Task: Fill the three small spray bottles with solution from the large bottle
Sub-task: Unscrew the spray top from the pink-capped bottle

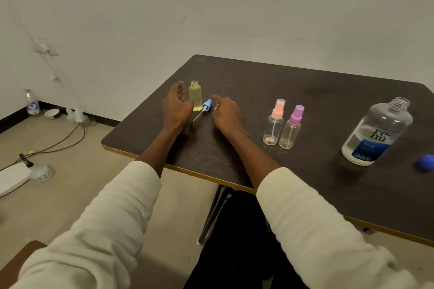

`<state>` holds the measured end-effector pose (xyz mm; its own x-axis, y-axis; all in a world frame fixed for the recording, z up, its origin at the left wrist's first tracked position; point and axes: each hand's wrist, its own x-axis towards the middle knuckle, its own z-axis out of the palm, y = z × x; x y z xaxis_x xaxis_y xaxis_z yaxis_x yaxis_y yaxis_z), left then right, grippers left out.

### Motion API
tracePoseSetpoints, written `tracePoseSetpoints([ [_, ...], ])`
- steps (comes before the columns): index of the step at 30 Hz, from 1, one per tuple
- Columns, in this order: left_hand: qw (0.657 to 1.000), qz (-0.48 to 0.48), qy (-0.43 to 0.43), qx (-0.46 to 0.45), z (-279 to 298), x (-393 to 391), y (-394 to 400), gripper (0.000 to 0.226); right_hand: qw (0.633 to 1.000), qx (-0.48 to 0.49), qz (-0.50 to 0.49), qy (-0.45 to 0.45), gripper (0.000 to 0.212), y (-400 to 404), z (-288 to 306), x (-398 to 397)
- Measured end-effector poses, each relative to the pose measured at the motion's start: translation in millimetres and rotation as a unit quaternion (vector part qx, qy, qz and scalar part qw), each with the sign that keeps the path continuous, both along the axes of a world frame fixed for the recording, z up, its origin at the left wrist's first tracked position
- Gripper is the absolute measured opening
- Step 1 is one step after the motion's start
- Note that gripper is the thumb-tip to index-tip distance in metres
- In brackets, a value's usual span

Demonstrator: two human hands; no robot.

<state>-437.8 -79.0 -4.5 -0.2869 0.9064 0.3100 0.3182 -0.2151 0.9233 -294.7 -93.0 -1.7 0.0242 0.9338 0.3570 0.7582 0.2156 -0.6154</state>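
So, a dark wood-grain table with a yellow edge (305, 105) sits against a plain wall, and the person in cream sleeves has both hands out over its left part. The left hand (176, 105) is open, fingers loosely spread, cupped right beside the small yellowish clear bottle with no top on it (195, 96), which stands upright; can't tell if the palm actually touches it. The right hand (226, 114) rests on the table with fingers curled loosely, holding nothing, just right of the blue spray cap with its thin dip tube (204, 107), which lies on its side between the two hands.

Further right, two more small clear spray bottles stand upright side by side, almost touching: one with a pink spray top (273, 124) and one with a purple spray top (291, 129). Well apart from those, near the right edge, stands the large clear bottle with a blue label (375, 134), uncapped, liquid in it. Its dark blue cap (426, 161) lies just beside it.
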Motion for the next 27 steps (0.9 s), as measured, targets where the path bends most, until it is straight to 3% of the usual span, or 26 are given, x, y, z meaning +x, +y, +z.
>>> tracePoseSetpoints([
  [4, 0.989, 0.092, 0.06, 0.099, 6.5, 2.3, -15.8, 0.043, 0.999, 0.032, -0.013, 0.018, 0.027, -11.3, 4.1, -0.3],
  [8, 0.962, 0.095, 0.144, 0.212, 2.5, 10.0, -30.0, 0.028, 0.993, 0.101, 0.001, 0.067, 0.02, -30.2, 5.1, -0.9],
  [14, 0.963, 0.061, 0.042, 0.257, 1.6, 54.4, -70.2, 0.025, 0.962, 0.255, 0.001, 0.098, 0.013, -89.5, 16.2, 35.1],
  [18, 0.962, -0.031, -0.019, 0.27, 0.5, 105.0, -102.9, 0.029, 0.922, 0.358, -0.053, 0.137, 0.015, -135.2, 22.1, 75.9],
  [21, 0.955, -0.1, -0.014, 0.278, 0.8, 136.9, -115.2, 0.028, 0.91, 0.347, -0.127, 0.188, 0.008, -150.2, 23.4, 110.1],
  [25, 0.969, -0.115, -0.03, 0.215, -1.9, 163.5, -112.4, 0.044, 0.926, 0.247, -0.176, 0.225, 0.031, -153.7, 9.0, 142.3],
  [27, 0.976, -0.132, -0.045, 0.17, -3.8, 165.2, -101.7, 0.05, 0.938, 0.197, -0.166, 0.231, 0.03, -154.8, 4.7, 145.6],
])
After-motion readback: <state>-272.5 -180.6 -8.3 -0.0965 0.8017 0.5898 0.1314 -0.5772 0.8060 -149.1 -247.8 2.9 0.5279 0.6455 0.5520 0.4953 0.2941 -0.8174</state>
